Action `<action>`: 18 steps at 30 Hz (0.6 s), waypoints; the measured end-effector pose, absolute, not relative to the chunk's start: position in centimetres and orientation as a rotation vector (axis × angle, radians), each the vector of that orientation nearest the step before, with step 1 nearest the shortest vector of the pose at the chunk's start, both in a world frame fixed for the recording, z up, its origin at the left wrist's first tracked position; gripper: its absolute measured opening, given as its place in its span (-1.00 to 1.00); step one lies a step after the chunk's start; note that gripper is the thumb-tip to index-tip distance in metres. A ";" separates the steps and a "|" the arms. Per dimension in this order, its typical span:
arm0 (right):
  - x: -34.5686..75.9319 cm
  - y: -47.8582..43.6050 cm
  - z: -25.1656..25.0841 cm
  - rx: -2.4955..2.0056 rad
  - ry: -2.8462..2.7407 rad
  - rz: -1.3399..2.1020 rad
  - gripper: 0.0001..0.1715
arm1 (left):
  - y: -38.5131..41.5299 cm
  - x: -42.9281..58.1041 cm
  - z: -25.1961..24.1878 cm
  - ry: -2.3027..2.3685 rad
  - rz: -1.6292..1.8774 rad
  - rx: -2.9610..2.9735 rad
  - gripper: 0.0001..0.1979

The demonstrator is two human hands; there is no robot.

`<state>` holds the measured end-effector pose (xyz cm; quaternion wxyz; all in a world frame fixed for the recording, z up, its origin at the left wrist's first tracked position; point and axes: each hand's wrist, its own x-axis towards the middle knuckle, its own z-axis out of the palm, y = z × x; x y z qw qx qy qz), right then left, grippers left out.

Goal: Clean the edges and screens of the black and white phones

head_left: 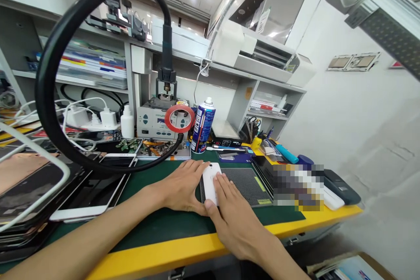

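A white smartphone (pixel 210 180) lies back side up on a dark grid-textured pad (pixel 243 179), its camera near the far end. My left hand (pixel 182 186) holds it from the left, fingertips at the far corner and thumb by the near end. Across the right side of the back rest the fingers of my right hand (pixel 234 214), close together, with its thumb at the near left corner. Both hands touch the phone and partly cover it. The pad sits on a green work mat (pixel 157 223).
A black cable loop (pixel 46 78) arches over the left side. Stacked phone screens (pixel 88 188) lie left. Behind stand a grey station (pixel 151 118), red tape roll (pixel 179 130) and blue spray can (pixel 203 124). A black panel (pixel 262 170) borders the pad; the table edge (pixel 164 256) is yellow.
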<state>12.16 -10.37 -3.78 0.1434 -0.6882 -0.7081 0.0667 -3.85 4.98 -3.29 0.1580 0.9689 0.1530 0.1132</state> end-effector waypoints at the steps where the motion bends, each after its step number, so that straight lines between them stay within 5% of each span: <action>1: 12.3 -9.8 -3.5 -1.996 -2.048 0.224 -0.15 | 5.0 -3.9 -3.3 0.444 0.325 2.770 0.18; 18: 13.9 -4.5 -2.3 -1.965 -2.031 0.345 -0.05 | 4.5 -3.7 -2.3 0.438 0.383 2.748 0.01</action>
